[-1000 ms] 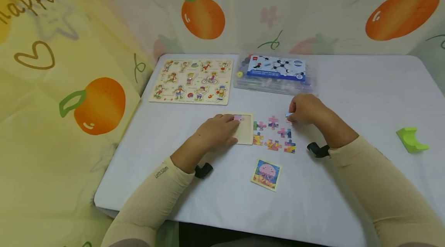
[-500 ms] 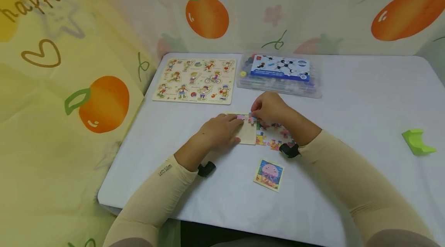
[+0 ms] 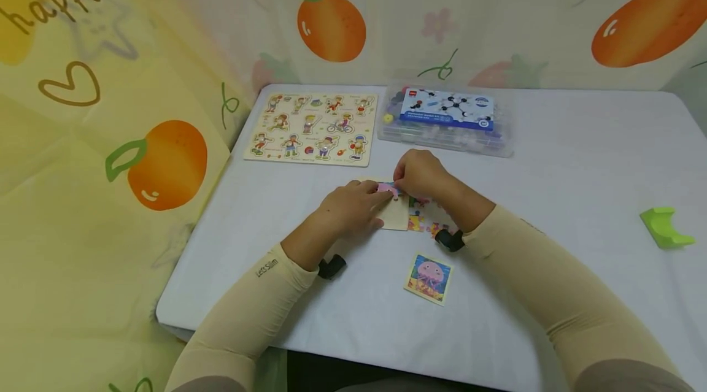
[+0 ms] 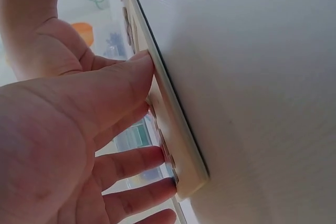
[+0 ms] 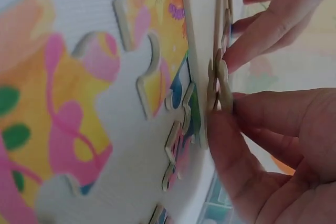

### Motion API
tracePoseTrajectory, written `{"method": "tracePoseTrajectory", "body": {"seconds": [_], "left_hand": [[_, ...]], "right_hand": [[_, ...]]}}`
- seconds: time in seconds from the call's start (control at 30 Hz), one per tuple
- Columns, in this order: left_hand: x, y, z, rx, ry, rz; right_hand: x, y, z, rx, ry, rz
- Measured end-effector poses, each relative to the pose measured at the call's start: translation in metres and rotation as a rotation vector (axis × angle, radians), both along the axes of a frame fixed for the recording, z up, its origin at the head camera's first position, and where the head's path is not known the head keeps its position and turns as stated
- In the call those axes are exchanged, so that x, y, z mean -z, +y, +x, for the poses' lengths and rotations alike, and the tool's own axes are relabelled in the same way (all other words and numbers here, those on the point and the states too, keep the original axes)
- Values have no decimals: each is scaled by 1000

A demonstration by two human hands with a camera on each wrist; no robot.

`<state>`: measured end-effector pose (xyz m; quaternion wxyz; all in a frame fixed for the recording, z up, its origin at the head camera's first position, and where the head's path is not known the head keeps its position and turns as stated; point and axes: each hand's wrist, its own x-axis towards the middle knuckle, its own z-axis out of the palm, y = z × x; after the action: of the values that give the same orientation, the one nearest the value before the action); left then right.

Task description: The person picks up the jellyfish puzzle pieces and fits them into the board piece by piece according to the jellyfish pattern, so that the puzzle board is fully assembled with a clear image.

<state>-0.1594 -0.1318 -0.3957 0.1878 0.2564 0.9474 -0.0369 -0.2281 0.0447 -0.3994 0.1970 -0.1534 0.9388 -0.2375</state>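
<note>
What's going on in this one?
A person is working on a small jigsaw with both hands. The left hand rests across the puzzle tray, its thumb at the near edge, while the right hand pinches a puzzle piece at the tray's far right part. Pieces sit along the tray's far side; much of the rest visible is bare. Loose pieces lie just right of it, partly hidden by the right arm, and a jellyfish picture card lies nearer the person.

soft, even light cast faint shadows beside the sleeves (image 3: 243, 306) on the white tabletop (image 3: 580, 153); the left wrist view looked dimmer, hazy in the distance.
</note>
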Motion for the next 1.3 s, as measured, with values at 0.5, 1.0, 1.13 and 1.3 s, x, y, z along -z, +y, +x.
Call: {"method": "tracePoseTrajectory", "body": {"seconds": [0.5, 1.0, 1.13, 1.3], "left_hand": [[1, 2, -2, -5, 14, 3], [0, 2, -2, -61, 0, 40], [0, 3, -2, -90, 3, 50], [4, -5, -6, -135, 9, 105]], "right_hand": [[-5, 34, 0, -39, 9, 110], [2, 48, 18, -95, -17, 76], [-1, 48, 23, -75, -12, 66], [-5, 52, 27, -47, -14, 28]]}}
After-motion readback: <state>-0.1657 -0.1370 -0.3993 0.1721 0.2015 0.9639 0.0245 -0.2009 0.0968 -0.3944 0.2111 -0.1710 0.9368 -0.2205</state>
